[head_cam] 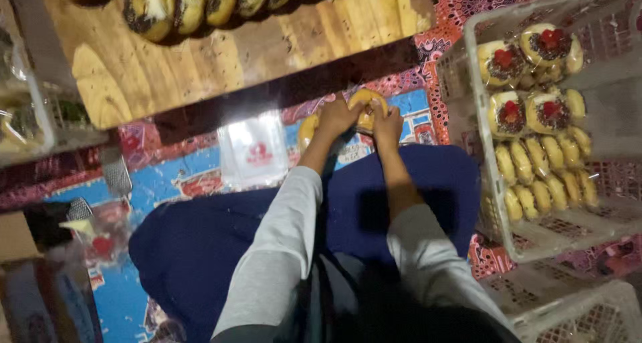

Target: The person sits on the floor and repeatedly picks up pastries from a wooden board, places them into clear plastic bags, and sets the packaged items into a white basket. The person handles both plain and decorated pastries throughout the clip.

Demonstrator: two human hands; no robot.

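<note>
Seen from above, seated on a patterned mat [167,182] with dark blue cloth over the legs. Both arms in grey sleeves, stretched forward and meeting at one round yellow bun [367,107]. Left hand [336,118] closed on the bun's left edge, fingers curled over it. Right hand [387,124] pinching the bun's right edge, fingers bent tight. Bun held low, just above the mat, right in front of the knees and just below the near edge of a wooden board [200,62]. A second yellow bun [307,130] lying on the mat, just beside the left wrist and partly hidden by it.

To the left of the hands, a small stack of clear plastic bags [254,149] with a red mark, flat on the mat. On the wooden board, a row of baked rolls [200,2] with dark and white topping along its far side. On the right, a white plastic crate [605,102] holding wrapped buns with dark topping and red pieces, plus rows of plain yellow rolls below them. Another white crate [575,309] at the lower right corner.
</note>
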